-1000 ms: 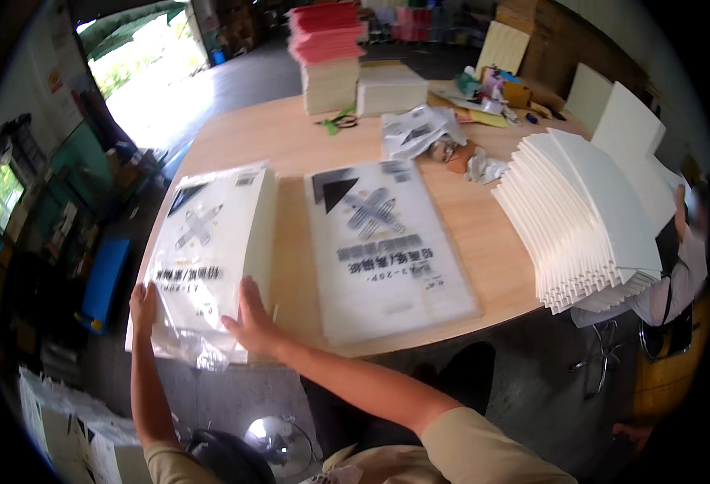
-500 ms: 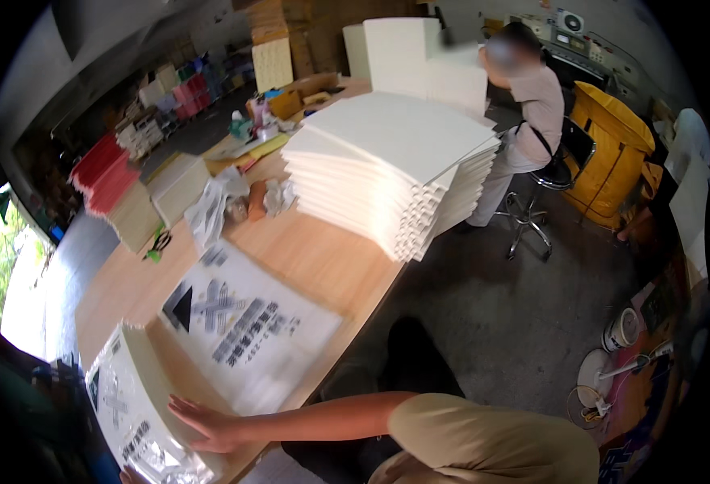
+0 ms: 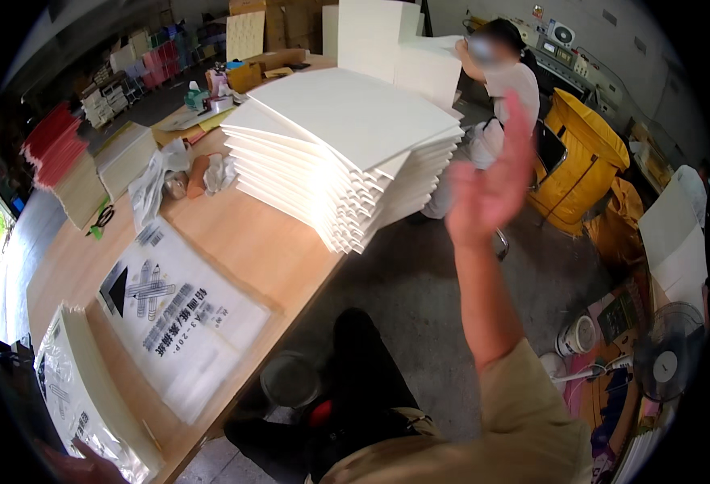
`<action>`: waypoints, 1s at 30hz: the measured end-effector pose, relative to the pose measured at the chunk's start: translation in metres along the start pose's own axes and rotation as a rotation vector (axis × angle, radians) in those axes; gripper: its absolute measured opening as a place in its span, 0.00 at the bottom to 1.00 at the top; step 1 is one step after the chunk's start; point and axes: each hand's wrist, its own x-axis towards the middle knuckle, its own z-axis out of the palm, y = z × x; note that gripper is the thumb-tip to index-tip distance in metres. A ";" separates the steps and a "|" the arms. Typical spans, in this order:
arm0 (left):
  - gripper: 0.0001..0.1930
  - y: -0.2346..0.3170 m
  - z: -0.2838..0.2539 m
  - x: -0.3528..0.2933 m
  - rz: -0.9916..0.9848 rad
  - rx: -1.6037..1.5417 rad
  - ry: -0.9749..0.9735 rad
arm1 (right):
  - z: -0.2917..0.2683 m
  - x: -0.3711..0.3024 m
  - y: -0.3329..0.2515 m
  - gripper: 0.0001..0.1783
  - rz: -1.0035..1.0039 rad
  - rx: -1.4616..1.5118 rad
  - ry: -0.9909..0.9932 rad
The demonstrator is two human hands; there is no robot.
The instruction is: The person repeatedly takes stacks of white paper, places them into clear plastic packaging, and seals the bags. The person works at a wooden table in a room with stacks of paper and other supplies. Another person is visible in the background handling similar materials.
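Pale wood showed across the table (image 3: 262, 258), which bore a tall, fanned stack of white sheets (image 3: 347, 133). Nearer, a printed plastic bag (image 3: 202, 367) lay flat; just left of it, at the table's near left side, lay a thick paper-filled package (image 3: 97, 379). The right hand (image 3: 492, 185), spread against the package's side half a second earlier, had risen well apart from it, blurred and open, thumb away from the fingers. The left hand (image 3: 85, 465) was by the package's near end, in shadow; whether it pinched the wrapping I could not tell. Bold dark characters (image 3: 173, 327) crossed the bag beside crossed pencils (image 3: 150, 288), a black triangle (image 3: 115, 292) and a barcode (image 3: 155, 237); glare broke up the package's print.
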 end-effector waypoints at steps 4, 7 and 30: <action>0.35 0.083 0.010 0.013 0.178 -0.150 -0.135 | 0.032 -0.022 0.016 0.20 0.059 -0.114 -0.420; 0.32 0.110 0.023 -0.007 0.171 -0.206 -0.257 | 0.035 -0.038 0.031 0.19 0.121 -0.118 -0.571; 0.41 0.186 0.025 -0.039 0.051 -0.438 -0.482 | 0.050 -0.065 0.041 0.14 0.420 0.007 -0.617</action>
